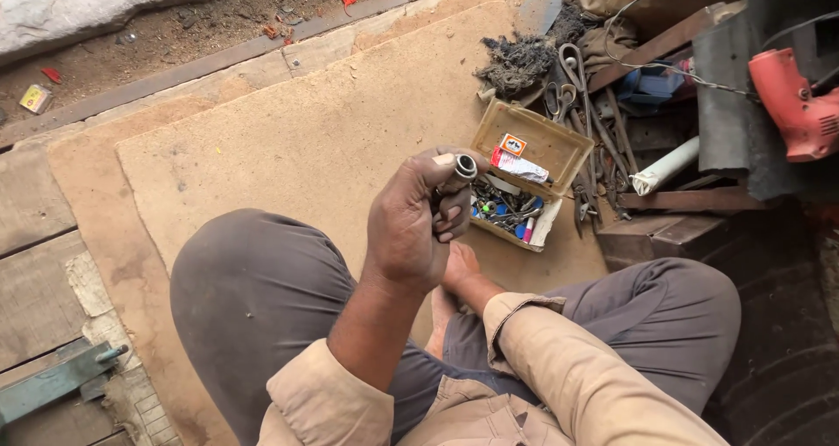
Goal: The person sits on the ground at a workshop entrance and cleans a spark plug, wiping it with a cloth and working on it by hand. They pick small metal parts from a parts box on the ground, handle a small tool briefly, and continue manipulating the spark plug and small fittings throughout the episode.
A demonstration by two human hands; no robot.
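The person sits cross-legged on a tan sheet of board (306, 131). The left hand (411, 223) is raised over the lap, and its fingers are closed around a short grey metal tube piece with a round open end (464, 168); the thumb presses on it from above. The piece looks stiff and hard, light enough for one hand, and probably a little slippery, so a hold around its straight body seems safest. The right hand is hidden behind the left forearm, so its fingers cannot be judged. Just beyond the piece lies an open yellowish plastic box of small parts (524, 145). A red electric drill (791, 101) lies well apart.
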